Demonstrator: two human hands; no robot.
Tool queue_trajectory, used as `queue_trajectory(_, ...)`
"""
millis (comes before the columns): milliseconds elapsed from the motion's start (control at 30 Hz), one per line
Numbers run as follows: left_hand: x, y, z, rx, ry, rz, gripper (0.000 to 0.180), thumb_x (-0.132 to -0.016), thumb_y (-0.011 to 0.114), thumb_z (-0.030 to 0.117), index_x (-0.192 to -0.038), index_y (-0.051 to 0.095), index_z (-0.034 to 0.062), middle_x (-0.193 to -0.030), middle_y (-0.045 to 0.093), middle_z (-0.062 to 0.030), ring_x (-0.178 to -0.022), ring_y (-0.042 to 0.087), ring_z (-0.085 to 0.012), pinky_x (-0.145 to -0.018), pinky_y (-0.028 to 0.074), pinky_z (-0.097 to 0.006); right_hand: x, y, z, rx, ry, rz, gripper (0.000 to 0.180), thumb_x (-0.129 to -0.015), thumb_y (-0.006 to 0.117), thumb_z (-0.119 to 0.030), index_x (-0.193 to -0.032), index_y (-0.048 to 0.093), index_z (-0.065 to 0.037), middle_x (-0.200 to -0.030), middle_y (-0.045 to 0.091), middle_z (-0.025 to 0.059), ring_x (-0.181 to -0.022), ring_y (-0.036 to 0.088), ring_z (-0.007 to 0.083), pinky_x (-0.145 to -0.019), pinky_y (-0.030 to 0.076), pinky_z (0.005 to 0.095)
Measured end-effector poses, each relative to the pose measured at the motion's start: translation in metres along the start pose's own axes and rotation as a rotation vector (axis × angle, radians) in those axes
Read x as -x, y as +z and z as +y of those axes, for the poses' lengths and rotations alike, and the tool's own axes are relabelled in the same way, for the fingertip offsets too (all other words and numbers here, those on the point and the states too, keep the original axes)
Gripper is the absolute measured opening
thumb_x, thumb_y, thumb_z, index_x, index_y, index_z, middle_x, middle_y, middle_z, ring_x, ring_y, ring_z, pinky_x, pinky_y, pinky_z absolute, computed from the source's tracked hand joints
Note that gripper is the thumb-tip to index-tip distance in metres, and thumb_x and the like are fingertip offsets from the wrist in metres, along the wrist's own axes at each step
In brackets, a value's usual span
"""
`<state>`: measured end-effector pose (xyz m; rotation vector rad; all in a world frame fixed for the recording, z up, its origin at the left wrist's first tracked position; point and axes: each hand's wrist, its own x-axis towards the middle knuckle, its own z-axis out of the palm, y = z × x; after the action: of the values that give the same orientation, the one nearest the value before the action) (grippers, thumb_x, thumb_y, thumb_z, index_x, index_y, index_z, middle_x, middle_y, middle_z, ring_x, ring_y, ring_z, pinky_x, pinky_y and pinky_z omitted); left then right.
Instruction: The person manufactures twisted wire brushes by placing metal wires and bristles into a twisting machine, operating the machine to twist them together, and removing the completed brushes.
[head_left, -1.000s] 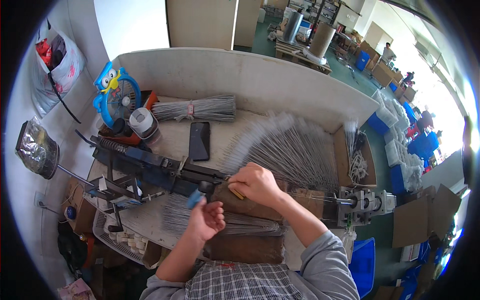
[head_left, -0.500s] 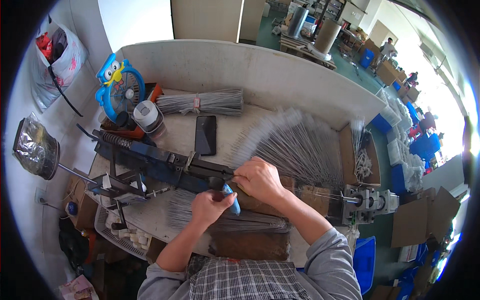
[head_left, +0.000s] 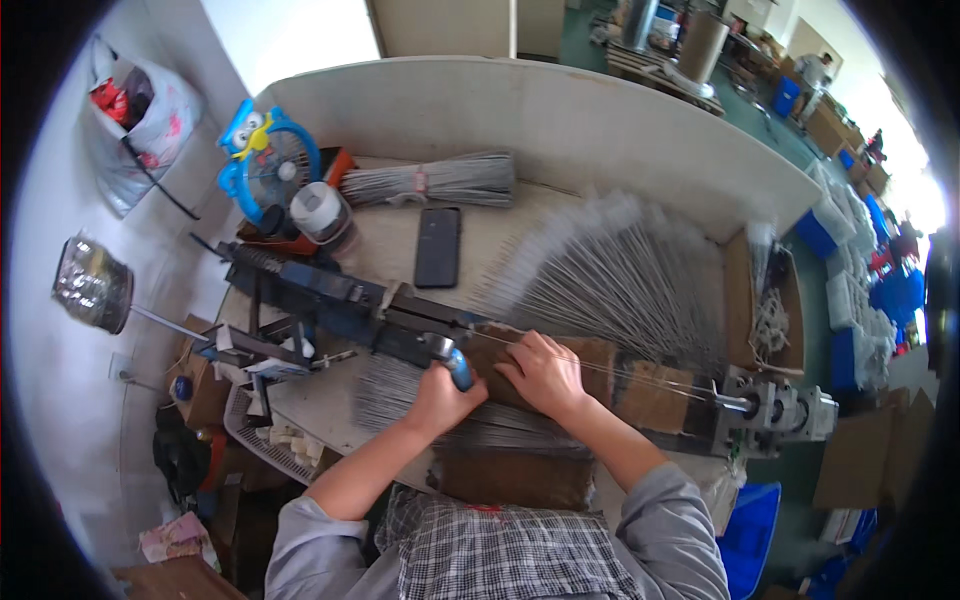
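Note:
My left hand (head_left: 442, 402) is closed round a blue handle (head_left: 460, 370) with a round metal part at its top, against the near side of a long dark metal fixture (head_left: 370, 312). Just to its right, my right hand (head_left: 548, 380) lies over a brown pad (head_left: 590, 362), fingers bent and thumb apart, with nothing visible in its grasp. Thin wires (head_left: 640, 378) stretch past its fingertips, from the fixture's right end to a metal spindle unit (head_left: 765, 408) at the right. Bundled grey wires (head_left: 390, 398) lie partly under my forearms.
A fanned heap of grey wires (head_left: 620, 285) covers the back right, beside a cardboard box (head_left: 738, 300). A phone (head_left: 437, 248), a tied wire bundle (head_left: 460, 180), a jar (head_left: 322, 212) and a blue fan (head_left: 270, 165) stand behind the fixture. A curved partition (head_left: 520, 95) borders the table.
My right hand has moved away from the fixture's end, onto the brown pad. My left hand has wrapped more fully round the blue handle, which is tilted differently. The whole view has shifted.

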<state>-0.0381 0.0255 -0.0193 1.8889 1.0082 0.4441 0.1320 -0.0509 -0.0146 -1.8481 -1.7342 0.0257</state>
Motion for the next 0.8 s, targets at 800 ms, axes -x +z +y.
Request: queue_trajectory(800,0.040,-0.067,-0.060,1.065,-0.254,0.269,0.017,-0.087,0.064,0.017,-0.080,0.066,0.0013,-0.069,0.063,-0.0055,-0.062,0.059,-0.0128,-0.060,0.048,-0.025,-0.002,-0.104,-0.038,-0.060,-0.048,-0.059,0.020,-0.078,0.070,-0.008,-0.097,0.067,-0.004,-0.084,0.066,0.0113,-0.081,0.062,0.0296,-0.073,0.049,0.0375)
